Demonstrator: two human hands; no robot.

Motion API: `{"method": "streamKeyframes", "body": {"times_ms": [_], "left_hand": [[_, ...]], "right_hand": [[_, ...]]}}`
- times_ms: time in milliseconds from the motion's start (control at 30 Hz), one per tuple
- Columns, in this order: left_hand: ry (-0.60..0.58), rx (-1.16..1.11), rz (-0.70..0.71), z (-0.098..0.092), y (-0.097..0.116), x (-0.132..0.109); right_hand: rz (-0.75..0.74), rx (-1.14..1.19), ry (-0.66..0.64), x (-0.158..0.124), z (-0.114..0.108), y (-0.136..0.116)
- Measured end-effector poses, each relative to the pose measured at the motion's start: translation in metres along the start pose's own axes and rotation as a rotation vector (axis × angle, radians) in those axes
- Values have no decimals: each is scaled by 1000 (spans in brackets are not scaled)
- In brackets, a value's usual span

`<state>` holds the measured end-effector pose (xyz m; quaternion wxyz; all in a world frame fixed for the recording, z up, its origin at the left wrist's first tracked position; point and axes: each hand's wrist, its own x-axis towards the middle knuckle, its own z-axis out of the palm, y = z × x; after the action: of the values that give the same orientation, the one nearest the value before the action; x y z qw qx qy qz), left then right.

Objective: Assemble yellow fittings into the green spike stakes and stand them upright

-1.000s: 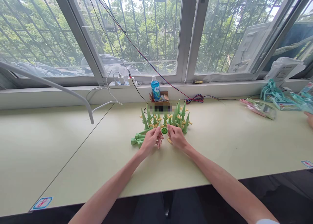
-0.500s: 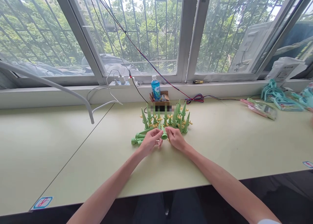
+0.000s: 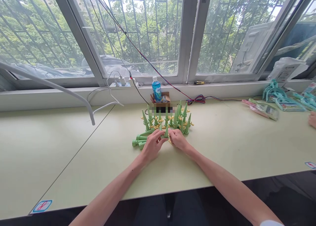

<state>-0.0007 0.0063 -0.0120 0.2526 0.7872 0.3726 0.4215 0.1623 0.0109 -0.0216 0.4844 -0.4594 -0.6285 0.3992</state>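
Note:
My left hand (image 3: 154, 143) is closed, its thumb and fingers pinching the base of a green plastic plant watering spike (image 3: 166, 131) that points up. Close against its right side, my right hand (image 3: 178, 139) is also closed, fingertips pressed together; what they hold is too small to make out. A bit of yellow shows just under those fingers. Beyond both hands stand several green spikes (image 3: 175, 120) with small yellow valves (image 3: 192, 124), points up. More spikes (image 3: 141, 137) lie on their sides left of my left hand, partly covered by it.
Behind the spikes, a blue-labelled drink bottle (image 3: 157, 90) stands at a small cardboard box (image 3: 167, 97). A coiled cable (image 3: 197, 99) lies to the right, with packaged teal items (image 3: 283, 99) farther over. Another person's hand (image 3: 312, 119) shows at the right edge. A grey tube (image 3: 74, 96) reaches over the table's left.
The spike in my left hand has turned from its open base facing me to point up. My left fingers have shifted around its base. My right hand stays beside it.

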Motion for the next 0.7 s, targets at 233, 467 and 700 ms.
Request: {"method": "streamKeyframes", "body": {"times_ms": [233, 467, 700], "left_hand": [[69, -2, -33, 1, 4, 3], [24, -200, -234, 0, 9, 6], [-221, -555, -521, -6, 17, 10]], "right_hand": [[-27, 20, 86, 0, 2, -6], [-166, -55, 158, 0, -3, -7], [-312, -132, 20, -2, -6, -3]]}}
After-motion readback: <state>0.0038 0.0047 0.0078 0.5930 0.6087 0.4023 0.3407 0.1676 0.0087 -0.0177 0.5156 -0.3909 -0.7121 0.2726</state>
